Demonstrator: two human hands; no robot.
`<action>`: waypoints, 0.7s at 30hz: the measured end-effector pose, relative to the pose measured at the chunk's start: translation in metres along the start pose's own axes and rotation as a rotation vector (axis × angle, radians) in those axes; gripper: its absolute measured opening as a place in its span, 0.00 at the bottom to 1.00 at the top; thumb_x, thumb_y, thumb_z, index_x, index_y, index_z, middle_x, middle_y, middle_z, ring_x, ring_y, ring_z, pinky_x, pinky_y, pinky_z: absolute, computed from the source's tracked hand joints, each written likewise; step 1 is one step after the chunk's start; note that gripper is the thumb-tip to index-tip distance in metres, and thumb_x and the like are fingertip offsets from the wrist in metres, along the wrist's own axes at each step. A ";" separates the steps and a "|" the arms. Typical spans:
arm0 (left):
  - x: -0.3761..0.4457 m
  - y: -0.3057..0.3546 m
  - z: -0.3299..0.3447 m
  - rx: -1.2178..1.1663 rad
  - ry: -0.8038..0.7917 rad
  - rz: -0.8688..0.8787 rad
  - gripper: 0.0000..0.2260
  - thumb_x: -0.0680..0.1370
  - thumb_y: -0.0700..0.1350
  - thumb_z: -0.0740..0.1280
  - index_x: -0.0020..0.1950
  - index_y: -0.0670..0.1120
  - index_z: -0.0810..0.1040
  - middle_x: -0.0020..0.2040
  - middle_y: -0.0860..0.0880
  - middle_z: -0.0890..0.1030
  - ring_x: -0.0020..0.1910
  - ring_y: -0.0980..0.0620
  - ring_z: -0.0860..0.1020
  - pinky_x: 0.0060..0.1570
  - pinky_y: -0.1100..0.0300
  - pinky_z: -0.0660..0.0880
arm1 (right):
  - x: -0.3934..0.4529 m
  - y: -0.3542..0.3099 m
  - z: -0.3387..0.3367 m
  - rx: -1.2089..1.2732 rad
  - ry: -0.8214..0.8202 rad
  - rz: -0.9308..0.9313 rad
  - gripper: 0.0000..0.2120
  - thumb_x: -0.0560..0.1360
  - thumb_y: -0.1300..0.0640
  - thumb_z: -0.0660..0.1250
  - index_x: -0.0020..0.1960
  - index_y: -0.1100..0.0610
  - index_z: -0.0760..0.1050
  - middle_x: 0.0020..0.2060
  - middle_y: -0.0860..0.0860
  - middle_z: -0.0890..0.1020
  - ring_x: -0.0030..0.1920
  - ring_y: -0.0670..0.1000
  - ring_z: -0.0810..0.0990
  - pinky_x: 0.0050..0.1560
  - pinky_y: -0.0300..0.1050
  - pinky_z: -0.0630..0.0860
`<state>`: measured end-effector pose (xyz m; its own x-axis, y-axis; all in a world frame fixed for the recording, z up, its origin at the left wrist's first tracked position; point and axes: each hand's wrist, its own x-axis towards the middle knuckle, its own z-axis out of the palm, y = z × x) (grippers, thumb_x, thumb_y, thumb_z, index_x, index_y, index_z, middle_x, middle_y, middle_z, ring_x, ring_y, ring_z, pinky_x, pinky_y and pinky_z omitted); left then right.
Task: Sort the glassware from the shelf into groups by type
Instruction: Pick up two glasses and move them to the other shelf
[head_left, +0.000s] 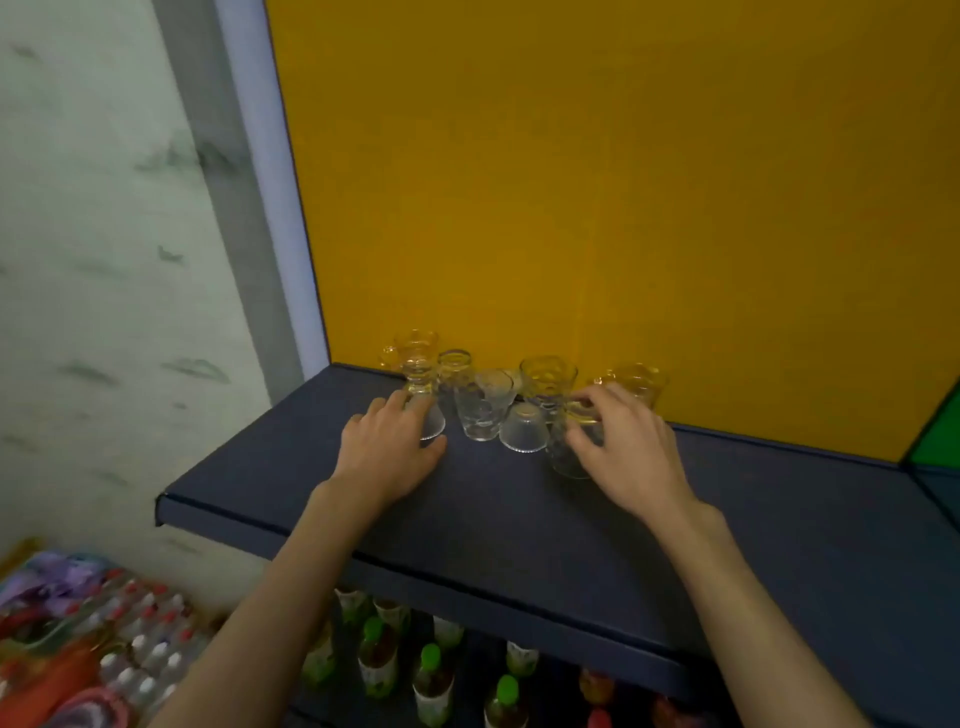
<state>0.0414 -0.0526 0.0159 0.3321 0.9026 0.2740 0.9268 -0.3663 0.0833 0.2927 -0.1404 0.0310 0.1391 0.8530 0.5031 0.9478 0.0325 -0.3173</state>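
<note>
Yellow back panel (597, 182): it rises behind the dark blue shelf (519, 514) and fills most of the view.
Shelf: a flat blue-grey board; the glassware stands in a loose row near its back edge, against the panel.
Left hand (387, 447): palm down on the shelf, fingers curled round a clear glass (432, 422) at the left of the row.
Right hand (631, 447): fingers bent over a clear glass (566, 457) at the right of the row, thumb and fingertips pinching its rim.
Handled glass (413, 358): tall, at the far left, just behind the left hand's fingers.
Small glass (454, 364): beside it, to the right.
Patterned tumbler (483, 408): upright, between the two hands.
Ribbed glass (524, 428): upside down, just right of the tumbler, touching or nearly so.
Wide tumbler (548, 379): behind the ribbed one.
Far-right glass (641, 382): partly hidden by the right hand.
Bottles (431, 670): green-capped, on a lower level beneath the shelf.
</note>
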 end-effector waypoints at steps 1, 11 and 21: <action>0.006 -0.005 0.003 -0.010 -0.006 0.013 0.24 0.80 0.59 0.62 0.74 0.52 0.67 0.71 0.47 0.71 0.67 0.43 0.72 0.60 0.45 0.73 | -0.001 -0.003 0.001 -0.021 0.012 0.034 0.14 0.77 0.50 0.66 0.62 0.50 0.77 0.55 0.48 0.79 0.54 0.53 0.79 0.44 0.47 0.72; 0.044 -0.035 0.043 -0.114 -0.069 0.047 0.31 0.81 0.60 0.61 0.80 0.52 0.55 0.77 0.42 0.61 0.70 0.38 0.68 0.56 0.43 0.75 | -0.027 -0.028 0.018 -0.203 -0.013 0.249 0.15 0.77 0.48 0.64 0.63 0.50 0.74 0.58 0.49 0.79 0.55 0.55 0.80 0.45 0.50 0.76; 0.070 -0.044 0.057 -0.130 -0.130 0.101 0.30 0.78 0.60 0.67 0.75 0.50 0.63 0.68 0.43 0.72 0.66 0.41 0.72 0.56 0.44 0.75 | -0.034 -0.012 0.023 -0.187 0.022 0.394 0.15 0.77 0.47 0.66 0.62 0.50 0.75 0.56 0.49 0.79 0.54 0.55 0.80 0.44 0.48 0.73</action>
<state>0.0338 0.0391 -0.0230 0.4499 0.8784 0.1616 0.8599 -0.4749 0.1874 0.2704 -0.1582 -0.0007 0.5043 0.7701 0.3906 0.8566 -0.3893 -0.3386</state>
